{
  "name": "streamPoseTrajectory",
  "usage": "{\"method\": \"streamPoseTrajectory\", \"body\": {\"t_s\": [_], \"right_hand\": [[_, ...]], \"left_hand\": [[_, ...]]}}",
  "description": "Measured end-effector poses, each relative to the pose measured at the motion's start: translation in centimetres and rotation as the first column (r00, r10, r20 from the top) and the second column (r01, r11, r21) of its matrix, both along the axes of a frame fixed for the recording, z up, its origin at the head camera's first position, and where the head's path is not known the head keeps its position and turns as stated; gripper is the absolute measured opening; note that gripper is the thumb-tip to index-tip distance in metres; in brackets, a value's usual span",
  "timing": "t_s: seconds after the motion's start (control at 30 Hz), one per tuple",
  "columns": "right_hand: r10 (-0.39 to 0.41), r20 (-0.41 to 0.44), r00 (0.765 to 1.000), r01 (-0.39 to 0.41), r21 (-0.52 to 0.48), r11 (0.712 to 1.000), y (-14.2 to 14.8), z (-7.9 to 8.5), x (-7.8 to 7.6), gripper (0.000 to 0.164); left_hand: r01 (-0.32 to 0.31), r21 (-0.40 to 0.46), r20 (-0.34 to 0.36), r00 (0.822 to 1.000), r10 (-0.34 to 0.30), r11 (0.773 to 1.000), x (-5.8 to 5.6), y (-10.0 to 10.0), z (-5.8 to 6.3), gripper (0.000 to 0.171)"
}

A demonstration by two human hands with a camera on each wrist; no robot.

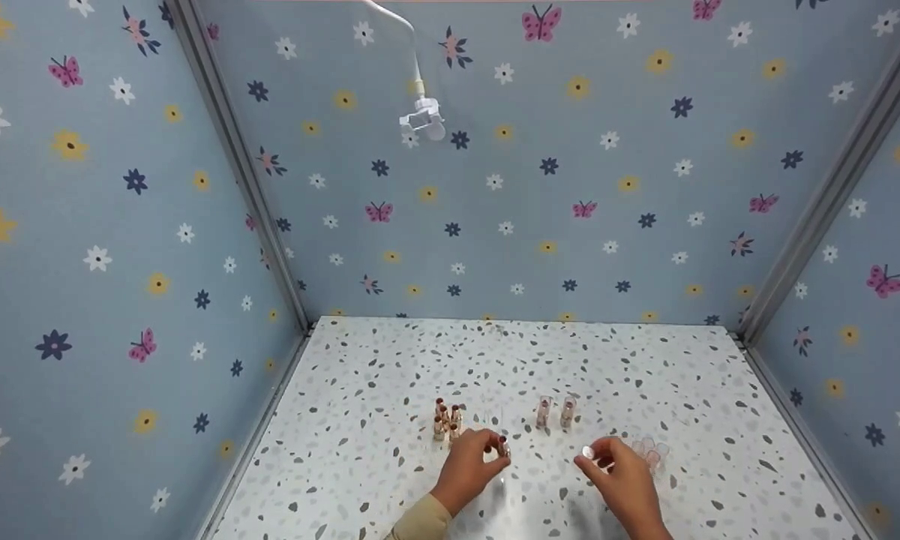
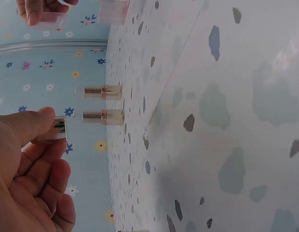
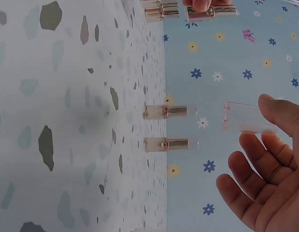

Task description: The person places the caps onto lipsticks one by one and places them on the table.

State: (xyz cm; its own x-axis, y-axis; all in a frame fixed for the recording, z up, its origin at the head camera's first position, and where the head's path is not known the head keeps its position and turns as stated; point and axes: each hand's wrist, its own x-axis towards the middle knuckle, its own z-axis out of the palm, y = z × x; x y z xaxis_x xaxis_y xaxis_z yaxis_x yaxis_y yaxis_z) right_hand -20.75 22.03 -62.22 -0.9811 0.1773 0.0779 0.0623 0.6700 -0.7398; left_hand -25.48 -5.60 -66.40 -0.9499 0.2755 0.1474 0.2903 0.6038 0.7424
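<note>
Two components are off the tabletop (image 1: pixel 390 360), one per hand. Left hand (image 1: pixel 467 466): thumb and fingertips pinch a lipstick tube (image 1: pixel 503 448), gap closed to the tube's width; the tube is roughly upright, at the near middle. Right hand (image 1: pixel 624 481): thumb and forefinger close on the sides of a clear cap (image 3: pixel 243 118), remaining fingers spread and loosely bent; the cap is to the right of the tube and apart from it.

Handling, tube: probably light and rigid, with a glossy metallic band likely to slip under dry fingertips. Grip the band or base on opposite sides; keep clear of the dark red tip, which is presumably soft and easily smeared.

Handling, cap: likely thin, stiff plastic, very light, prone to scratches and perhaps to cracking if squeezed. Hold by the side walls with low force (which end is open cannot be told from these views).

Adjacent parts: two covered tubes (image 1: pixel 568 414) stand at the far middle; uncovered tubes (image 1: pixel 439 429) cluster to the left; spare clear caps (image 1: pixel 652 456) group to the right, beside the right hand. Narrow bases suggest easy tipping; avoid brushing them.
</note>
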Motion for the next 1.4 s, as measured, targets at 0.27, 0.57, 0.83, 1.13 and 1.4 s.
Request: {"method": "streamPoseTrajectory", "body": {"t_s": [0.27,0.57,0.83,1.13,1.4], "right_hand": [[0.084,-0.044,0.996,-0.082,0.031,0.996,-1.5,0.2,0.3,0.032],[0.156,-0.139,0.978,-0.148,0.063,0.987,-2.3,0.6,0.4,0.025],[0.197,-0.228,0.954,-0.178,0.100,0.979,-3.3,1.0,0.4,0.024],[0.242,-0.254,0.936,-0.212,0.141,0.967,-3.9,0.9,0.2,0.024],[0.261,-0.229,0.938,-0.229,0.156,0.961,-3.9,0.8,-0.1,0.024]], "left_hand": [[0.059,0.002,0.000,0.998,-0.059,0.998,0.3,1.5,-0.2,0.013],[0.124,-0.048,-0.039,0.991,-0.126,0.991,0.2,2.9,-0.3,0.012],[0.158,-0.132,-0.135,0.975,-0.176,0.979,0.4,4.0,-0.5,0.012],[0.163,-0.183,-0.255,0.944,-0.207,0.969,0.9,4.7,-0.5,0.016],[0.163,-0.219,-0.242,0.946,-0.216,0.962,0.9,5.0,-0.5,0.017]]}}
